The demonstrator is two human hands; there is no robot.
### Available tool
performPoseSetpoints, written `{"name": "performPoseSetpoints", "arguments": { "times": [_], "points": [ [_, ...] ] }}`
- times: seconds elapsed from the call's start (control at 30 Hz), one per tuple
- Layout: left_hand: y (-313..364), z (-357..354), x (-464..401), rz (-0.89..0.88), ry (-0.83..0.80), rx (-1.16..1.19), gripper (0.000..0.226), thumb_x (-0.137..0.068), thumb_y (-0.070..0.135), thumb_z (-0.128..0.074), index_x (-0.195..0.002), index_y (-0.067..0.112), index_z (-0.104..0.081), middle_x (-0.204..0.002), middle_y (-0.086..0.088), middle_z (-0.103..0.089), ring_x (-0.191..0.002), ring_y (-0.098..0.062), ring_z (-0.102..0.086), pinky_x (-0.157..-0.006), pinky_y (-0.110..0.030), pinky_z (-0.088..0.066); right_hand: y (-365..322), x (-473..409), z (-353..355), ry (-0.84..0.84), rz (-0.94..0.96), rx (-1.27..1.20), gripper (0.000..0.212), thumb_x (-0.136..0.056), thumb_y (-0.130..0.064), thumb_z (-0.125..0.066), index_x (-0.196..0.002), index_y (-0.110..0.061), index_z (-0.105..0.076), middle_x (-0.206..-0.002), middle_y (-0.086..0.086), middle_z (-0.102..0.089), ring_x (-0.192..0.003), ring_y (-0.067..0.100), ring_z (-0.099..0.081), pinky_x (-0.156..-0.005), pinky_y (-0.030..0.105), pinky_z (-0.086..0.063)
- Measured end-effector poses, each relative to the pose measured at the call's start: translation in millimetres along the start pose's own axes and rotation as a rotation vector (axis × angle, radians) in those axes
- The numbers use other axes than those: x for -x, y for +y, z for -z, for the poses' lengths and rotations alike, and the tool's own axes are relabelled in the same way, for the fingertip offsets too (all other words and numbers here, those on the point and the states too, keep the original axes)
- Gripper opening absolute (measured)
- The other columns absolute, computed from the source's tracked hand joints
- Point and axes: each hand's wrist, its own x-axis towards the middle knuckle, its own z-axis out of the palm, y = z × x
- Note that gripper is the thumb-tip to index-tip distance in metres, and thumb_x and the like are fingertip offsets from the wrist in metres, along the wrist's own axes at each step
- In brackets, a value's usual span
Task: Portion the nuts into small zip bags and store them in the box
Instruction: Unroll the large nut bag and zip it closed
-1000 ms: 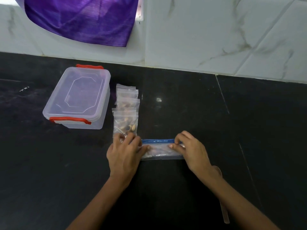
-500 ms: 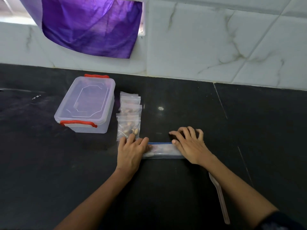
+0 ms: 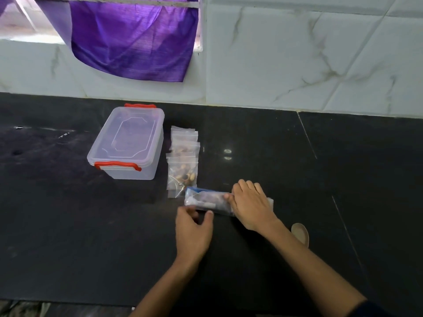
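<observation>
A rolled-up large zip bag with a blue seal strip lay at the centre of the frame on the black tabletop, its left end touching the nearest of the small zip bags. The right hand rested on the roll's right half, fingers curled over its far edge and the thumb pressed against its top. The left hand hovered just below the roll's left end, fingers loosely curled and gripping nothing, though motion blur obscured whether the thumb touched the plastic. The filled small bags, nuts visible through the clear plastic, lay in an overlapping column above the roll. Just left of them stood the clear box, its lid on and red clips at both ends. A wooden spoon lay at the lower right beside the right forearm. A purple cloth hung over the marble-tiled wall at upper left.
</observation>
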Motion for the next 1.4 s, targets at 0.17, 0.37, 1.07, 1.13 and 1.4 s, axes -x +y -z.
{"name": "performPoseSetpoints", "arguments": {
  "times": [0.17, 0.37, 1.07, 1.13, 1.4],
  "points": [
    [13, -7, 11, -0.053, -0.199, 0.171, 0.029, -0.094, 0.028, -0.055, -0.121, 0.024, -0.046, -0.107, 0.011, -0.058, -0.098, -0.009, -0.061, -0.082, -0.027, -0.052, -11, 14, 22, -0.08, -0.189, -0.586, 0.04, -0.101, -0.041, -0.019, -0.097, -0.016, -0.05, -0.089, -0.001, -0.059, -0.083, 0.018, -0.06, -0.079, 0.039, -0.049],
    [45, -2, -8, -0.303, -0.187, 0.18, 0.042, -0.094, 0.005, -0.052, -0.127, 0.028, -0.041, -0.1, 0.015, -0.058, -0.081, -0.003, -0.065, -0.069, -0.025, -0.058, -22, 3, 44, 0.029, -0.316, -1.15, 0.021, -0.1, -0.034, -0.036, -0.094, -0.021, -0.052, -0.084, -0.009, -0.054, -0.083, 0.008, -0.055, -0.072, 0.021, -0.042],
    [81, -47, -140, -0.464, -0.346, -0.93, 0.07, -0.095, 0.002, -0.047, -0.151, 0.005, -0.005, -0.158, -0.017, 0.01, -0.147, -0.028, 0.006, -0.117, -0.033, 0.001, 1, -126, -5, 0.123, -0.606, -1.159, 0.009, -0.085, -0.018, -0.067, -0.091, -0.024, -0.07, -0.086, -0.008, -0.071, -0.08, 0.007, -0.068, -0.076, 0.033, -0.057],
    [75, -53, -140, -0.449, -0.334, -0.986, 0.078, -0.094, 0.0, -0.047, -0.15, 0.004, 0.007, -0.155, -0.016, 0.022, -0.145, -0.028, 0.017, -0.116, -0.035, 0.006, 1, -125, -10, 0.158, -0.586, -1.104, 0.011, -0.086, -0.02, -0.066, -0.094, -0.025, -0.071, -0.086, -0.012, -0.071, -0.079, 0.001, -0.066, -0.076, 0.026, -0.055],
    [75, -54, -135, -0.495, -0.29, -0.968, 0.068, -0.098, 0.001, -0.037, -0.149, 0.003, 0.008, -0.156, -0.016, 0.021, -0.144, -0.026, 0.019, -0.115, -0.031, 0.008, -1, -121, -11, 0.205, -0.563, -1.068, 0.016, -0.088, -0.023, -0.064, -0.101, -0.024, -0.071, -0.089, -0.011, -0.072, -0.078, 0.001, -0.065, -0.076, 0.024, -0.054]
  ]
}}
